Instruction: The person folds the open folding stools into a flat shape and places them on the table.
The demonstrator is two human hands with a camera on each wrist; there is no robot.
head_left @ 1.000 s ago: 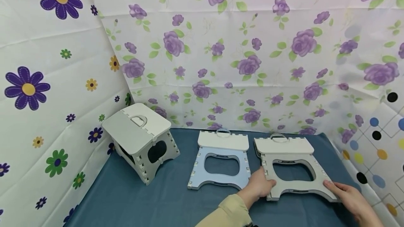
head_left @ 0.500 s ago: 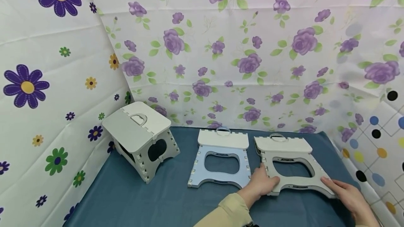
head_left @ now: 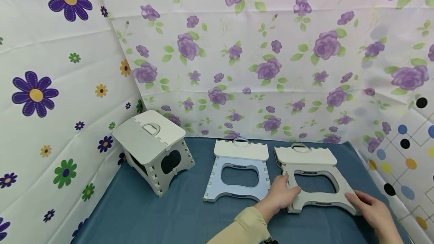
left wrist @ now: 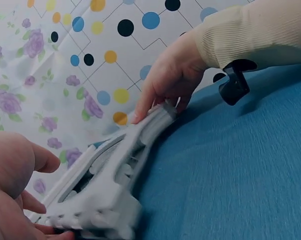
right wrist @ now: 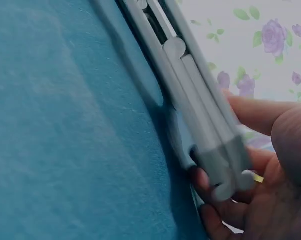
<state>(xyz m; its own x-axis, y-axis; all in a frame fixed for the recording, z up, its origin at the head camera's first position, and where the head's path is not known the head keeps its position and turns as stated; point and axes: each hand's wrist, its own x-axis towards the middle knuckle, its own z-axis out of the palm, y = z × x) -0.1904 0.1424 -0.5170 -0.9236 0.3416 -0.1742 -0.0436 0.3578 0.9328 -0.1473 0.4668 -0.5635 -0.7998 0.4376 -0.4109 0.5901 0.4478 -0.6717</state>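
A folded step stool [head_left: 327, 195], light grey with a white seat flap and a carry loop, lies nearly flat at the right of the table. My left hand [head_left: 279, 194] holds its near left side, fingers at the outer edge and thumb over the panel. In the left wrist view, that thumb [left wrist: 46, 159] hovers over the stool while the fingers curl at its edge. My right hand [head_left: 373, 212] grips the near right leg; the right wrist view has the thumb above the leg end [right wrist: 223, 160] and fingers curled beneath.
A light blue folded stool [head_left: 210, 187] lies just left of my left hand. Farther left stands an unfolded grey and white stool [head_left: 149, 134]. A blue cloth [head_left: 152, 221] covers the table; patterned curtains [head_left: 237, 70] enclose it at the back and sides.
The grey stool's near right corner has shifted slightly left, along with my right hand. My left thumb has slid a little farther over the panel. Both hands stay at the stool.
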